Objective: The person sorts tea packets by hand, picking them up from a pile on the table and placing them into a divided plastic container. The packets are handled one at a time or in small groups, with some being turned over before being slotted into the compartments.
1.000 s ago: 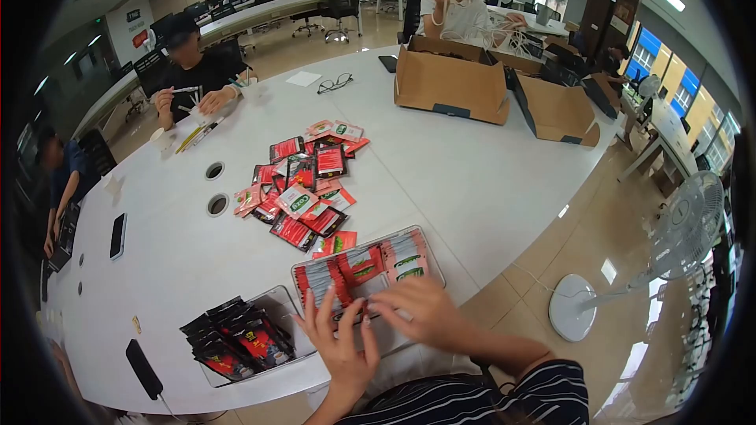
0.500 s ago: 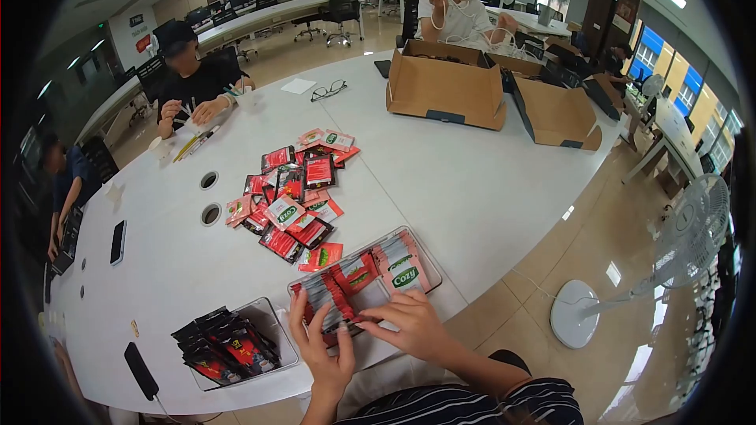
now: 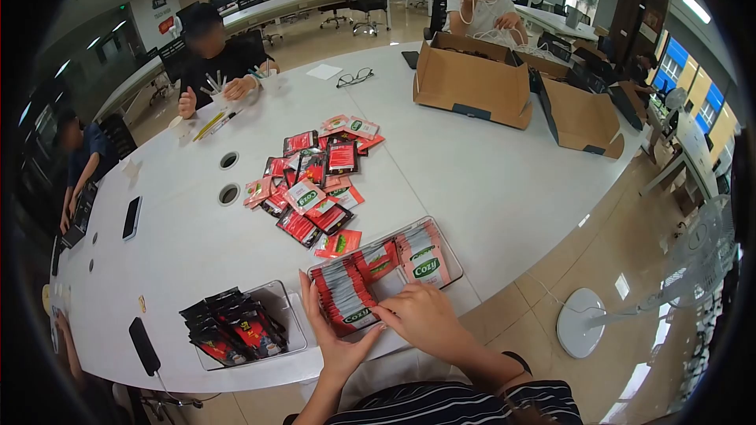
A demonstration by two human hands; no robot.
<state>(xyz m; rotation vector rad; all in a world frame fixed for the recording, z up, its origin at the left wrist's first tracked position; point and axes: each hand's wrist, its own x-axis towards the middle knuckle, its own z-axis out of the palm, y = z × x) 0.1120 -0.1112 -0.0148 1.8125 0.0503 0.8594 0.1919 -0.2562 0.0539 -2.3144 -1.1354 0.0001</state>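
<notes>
A clear tray (image 3: 452,258) by the table's near edge holds upright sachets. Its left section has a tight row of red and grey sachets (image 3: 340,293); other red ones lie mid-tray, and pink "Cozy" sachets (image 3: 425,260) fill the right end. My left hand (image 3: 340,346) lies along the tray's left end, fingers stretched and thumb spread across the front of the row. Over the tray's front side, my right hand (image 3: 425,316) pinches at the row's front right corner with its fingertips; the sachet edge there is partly hidden by them.
A heap of loose red, pink and black sachets (image 3: 311,189) lies beyond the tray. Left is a second clear tray (image 3: 295,330) of black sachets (image 3: 232,327). Phones, glasses (image 3: 354,77) and open cardboard boxes (image 3: 472,86) are on the table. Two people sit across; a fan (image 3: 583,323) stands right.
My left hand has flattened from raised, spread fingers to lying along the row's left side. My right fingertips have stayed at the row's front corner. The whole view has shifted slightly.
</notes>
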